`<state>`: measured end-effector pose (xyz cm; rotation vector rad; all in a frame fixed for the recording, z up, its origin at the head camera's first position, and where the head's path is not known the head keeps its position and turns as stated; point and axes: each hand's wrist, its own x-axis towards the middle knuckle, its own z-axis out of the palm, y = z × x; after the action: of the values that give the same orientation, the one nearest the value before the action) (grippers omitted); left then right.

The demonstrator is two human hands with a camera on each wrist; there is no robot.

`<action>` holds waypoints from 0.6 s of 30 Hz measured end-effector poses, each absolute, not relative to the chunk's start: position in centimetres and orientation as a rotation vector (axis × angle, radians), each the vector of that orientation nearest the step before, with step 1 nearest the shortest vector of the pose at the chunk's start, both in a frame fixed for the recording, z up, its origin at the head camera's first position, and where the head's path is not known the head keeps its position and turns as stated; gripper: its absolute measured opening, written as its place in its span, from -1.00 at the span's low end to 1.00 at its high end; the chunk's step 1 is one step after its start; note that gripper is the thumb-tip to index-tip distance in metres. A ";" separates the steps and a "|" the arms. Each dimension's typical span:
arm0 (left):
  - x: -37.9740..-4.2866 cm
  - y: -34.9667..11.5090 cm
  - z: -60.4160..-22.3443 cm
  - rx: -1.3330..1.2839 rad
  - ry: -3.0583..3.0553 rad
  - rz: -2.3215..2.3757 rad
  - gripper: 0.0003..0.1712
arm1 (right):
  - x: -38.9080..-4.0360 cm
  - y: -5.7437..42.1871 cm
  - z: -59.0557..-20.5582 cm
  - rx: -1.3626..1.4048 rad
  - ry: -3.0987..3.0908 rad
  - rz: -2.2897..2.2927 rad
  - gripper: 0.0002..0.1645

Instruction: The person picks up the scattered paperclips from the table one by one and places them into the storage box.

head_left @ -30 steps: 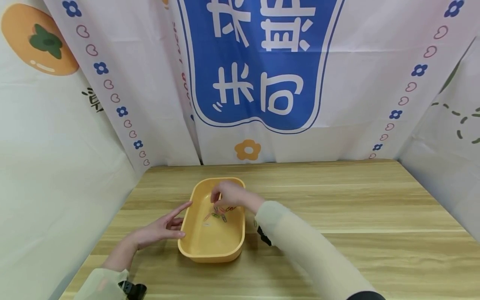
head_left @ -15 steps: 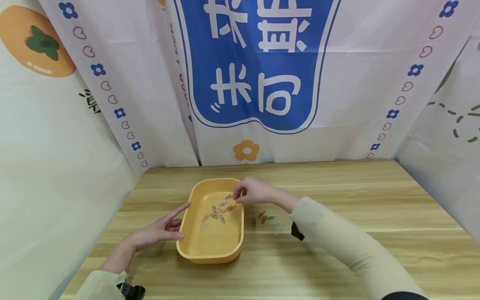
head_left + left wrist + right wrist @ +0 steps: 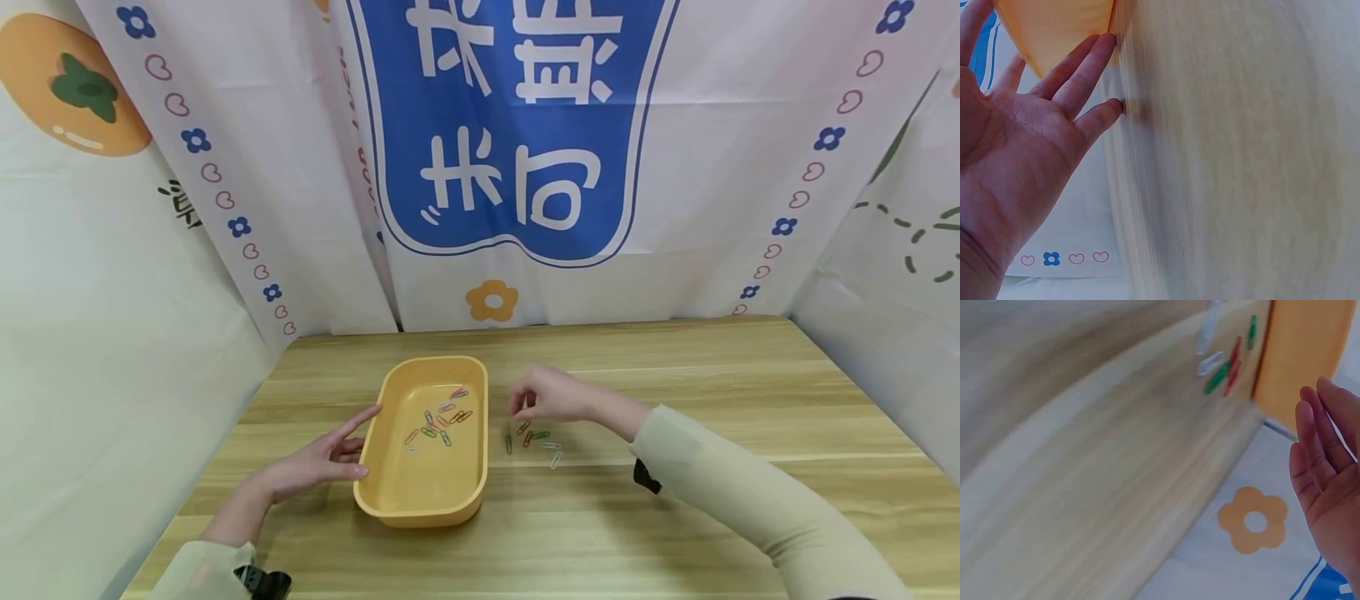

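A yellow plastic tray (image 3: 422, 490) stands on the wooden table, with several coloured paper clips (image 3: 442, 422) scattered inside it. My left hand (image 3: 321, 460) touches the tray's left side with spread, fairly straight fingers; in the left wrist view its fingertips rest against the yellow wall (image 3: 1063, 28). To the right of the tray, my right hand (image 3: 553, 394) hovers over the table, fingers loosely bent and nothing visible between them. Just below it lie a red paper clip (image 3: 528, 439), a green paper clip (image 3: 541, 435), a white paper clip (image 3: 556, 460) and a few others.
The wooden tabletop (image 3: 697, 433) extends to the right of the tray and in front of it. A printed white cloth (image 3: 330, 275) hangs behind the table's back edge, with more cloth along both sides.
My right hand has gone from inside the tray, over its right rim, to above the paper clips on the table. The clips on the table have come into view. My left hand stays at the tray.
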<state>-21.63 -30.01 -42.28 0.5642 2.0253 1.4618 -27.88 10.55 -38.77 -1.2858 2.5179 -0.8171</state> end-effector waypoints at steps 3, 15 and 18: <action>-21.6 -30.1 -42.3 0.561 2.025 1.463 0.01 | -27.9 11.2 -39.5 -1.261 2.552 -0.793 -0.95; -21.6 -30.0 -42.3 0.553 2.030 1.456 0.02 | -28.7 12.2 -42.5 -1.105 2.526 -0.855 -0.89; -21.6 -30.0 -42.2 0.551 2.031 1.459 0.03 | -28.9 12.1 -42.8 -1.092 2.524 -0.868 -0.88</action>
<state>-21.57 -30.02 -42.21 0.5506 2.0308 1.4588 -28.94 12.08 -42.80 -1.0919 2.5239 -0.8680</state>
